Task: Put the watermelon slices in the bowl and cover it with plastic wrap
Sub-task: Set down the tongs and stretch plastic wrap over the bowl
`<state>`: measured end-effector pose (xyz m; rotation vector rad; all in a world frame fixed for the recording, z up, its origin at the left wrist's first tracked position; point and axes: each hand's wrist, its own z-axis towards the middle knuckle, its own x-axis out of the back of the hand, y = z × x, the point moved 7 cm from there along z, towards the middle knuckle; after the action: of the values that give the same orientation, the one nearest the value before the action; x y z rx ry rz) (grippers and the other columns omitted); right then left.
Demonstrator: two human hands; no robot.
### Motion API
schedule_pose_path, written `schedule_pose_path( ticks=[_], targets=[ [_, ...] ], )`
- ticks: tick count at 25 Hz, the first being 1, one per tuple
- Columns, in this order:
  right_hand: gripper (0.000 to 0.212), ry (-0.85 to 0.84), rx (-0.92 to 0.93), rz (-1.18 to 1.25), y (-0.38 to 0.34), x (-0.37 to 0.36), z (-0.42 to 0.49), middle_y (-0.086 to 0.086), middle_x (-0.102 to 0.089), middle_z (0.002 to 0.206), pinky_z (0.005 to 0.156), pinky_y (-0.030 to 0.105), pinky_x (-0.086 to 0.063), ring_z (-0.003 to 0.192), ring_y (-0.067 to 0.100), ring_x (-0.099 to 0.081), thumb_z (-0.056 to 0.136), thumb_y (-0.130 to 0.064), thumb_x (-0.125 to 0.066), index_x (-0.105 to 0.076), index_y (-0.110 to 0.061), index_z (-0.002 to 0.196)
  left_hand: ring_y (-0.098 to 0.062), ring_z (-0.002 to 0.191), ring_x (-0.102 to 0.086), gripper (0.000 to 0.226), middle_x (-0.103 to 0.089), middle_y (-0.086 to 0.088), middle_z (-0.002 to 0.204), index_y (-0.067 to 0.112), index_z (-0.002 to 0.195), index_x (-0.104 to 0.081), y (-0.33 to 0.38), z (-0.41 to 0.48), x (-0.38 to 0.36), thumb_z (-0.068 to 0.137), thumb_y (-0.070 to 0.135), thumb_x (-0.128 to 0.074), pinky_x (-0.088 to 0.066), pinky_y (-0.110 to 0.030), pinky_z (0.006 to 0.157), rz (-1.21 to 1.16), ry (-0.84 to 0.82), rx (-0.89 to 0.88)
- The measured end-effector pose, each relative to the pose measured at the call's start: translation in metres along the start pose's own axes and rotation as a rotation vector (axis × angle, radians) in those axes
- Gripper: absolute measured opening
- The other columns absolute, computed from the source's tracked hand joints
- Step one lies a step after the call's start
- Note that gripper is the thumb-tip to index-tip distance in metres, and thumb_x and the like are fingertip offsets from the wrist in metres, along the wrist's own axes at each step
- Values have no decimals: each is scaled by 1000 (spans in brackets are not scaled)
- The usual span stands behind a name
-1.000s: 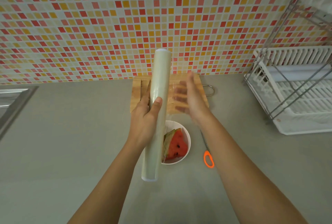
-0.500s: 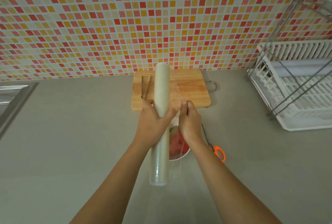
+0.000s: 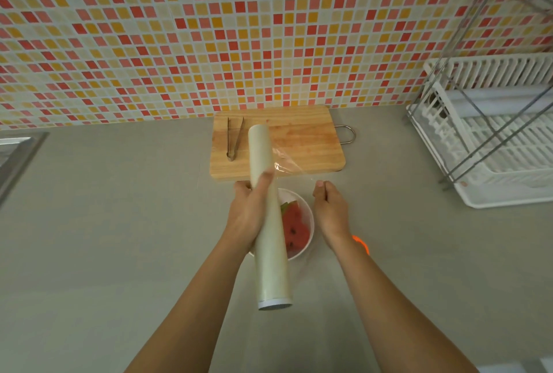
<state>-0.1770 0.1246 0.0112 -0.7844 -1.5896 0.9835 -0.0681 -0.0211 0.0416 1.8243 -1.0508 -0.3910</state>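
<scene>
My left hand (image 3: 250, 212) grips a long white roll of plastic wrap (image 3: 269, 232), held lengthwise above the counter. My right hand (image 3: 330, 208) pinches the free edge of the clear film (image 3: 291, 167), which stretches from the roll to the right. Beneath both hands stands a white bowl (image 3: 309, 220) with red watermelon slices (image 3: 294, 229) in it. The roll hides the bowl's left part. The film hangs over the bowl, not touching it as far as I can see.
A wooden cutting board (image 3: 311, 148) with metal tongs (image 3: 233, 139) lies behind the bowl by the tiled wall. Orange-handled scissors (image 3: 360, 242) peek out under my right wrist. A white dish rack (image 3: 490, 139) stands at right; a sink edge (image 3: 18, 151) at left.
My right hand moved from beside the roll out to the right, drawing a sheet of film off the roll. The roll dropped lower in my view, over the bowl.
</scene>
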Motion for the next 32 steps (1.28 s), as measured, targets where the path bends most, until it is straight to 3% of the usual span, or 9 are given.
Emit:
schedule_pose_path(
  ticks=[3,8,11,14,16,19,26,29,32],
  targets=[
    [32,-38,-56,45,17,-7,-5,10,-50,72,66,37,-35,71,24,-46,98,-22,-34,-50,-2,77,-16,83,-64,56,-60,1,95,19,100,-43,-5,4,8,68,54,-73,-56,-38,70,161,62,-72],
    [29,-38,-96,55,31,-17,-9,-5,-50,70,64,32,-32,70,15,-47,97,-27,-35,-48,-18,72,-12,78,-60,23,-61,5,87,23,95,-54,-10,1,24,86,44,-53,-44,-27,58,260,109,-182],
    [29,-31,-89,53,34,-19,-7,-9,-51,70,62,30,-30,66,5,-48,96,-28,-36,-49,-22,72,-15,74,-60,31,-59,3,85,19,99,-52,-16,0,29,86,46,-47,-43,-29,54,195,123,-135],
    [30,-20,-110,55,37,-20,-6,-11,-52,68,56,28,-30,66,-1,-48,96,-30,-37,-48,-27,68,-18,74,-67,53,-62,-1,90,18,103,-45,-24,2,36,74,55,-67,-50,-28,51,168,87,-49],
    [28,-20,-124,68,39,-20,-6,-12,-52,69,57,27,-29,65,-3,-48,96,-31,-38,-50,-26,71,-24,76,-69,53,-66,-7,93,17,98,-50,-28,5,41,68,55,-73,-53,-33,56,132,75,-24],
    [28,-41,-148,86,42,-22,-5,-13,-51,70,63,29,-31,66,-2,-47,96,-32,-38,-56,-17,82,-28,72,-67,47,-69,-13,92,13,95,-61,-33,9,51,73,54,-62,-54,-38,61,18,36,24],
    [23,-55,-182,123,42,-21,-8,-11,-54,77,72,31,-36,76,11,-50,96,-35,-37,-52,-24,83,-13,82,-58,41,-61,-2,100,19,112,-55,-36,13,59,90,50,-42,-41,-29,62,278,135,-69],
    [24,-54,-200,128,43,-21,-8,-10,-55,77,71,31,-36,74,8,-50,96,-37,-38,-53,-24,82,-16,84,-61,44,-58,7,96,32,126,-46,-38,12,63,88,54,-45,-49,-34,66,234,112,-55],
    [28,-45,-192,133,44,-22,-8,-7,-55,74,68,32,-38,71,11,-49,96,-35,-38,-55,-17,84,-18,85,-66,55,-60,4,98,32,120,-45,-39,10,64,77,63,-61,-53,-33,64,212,74,-46]
  ],
)
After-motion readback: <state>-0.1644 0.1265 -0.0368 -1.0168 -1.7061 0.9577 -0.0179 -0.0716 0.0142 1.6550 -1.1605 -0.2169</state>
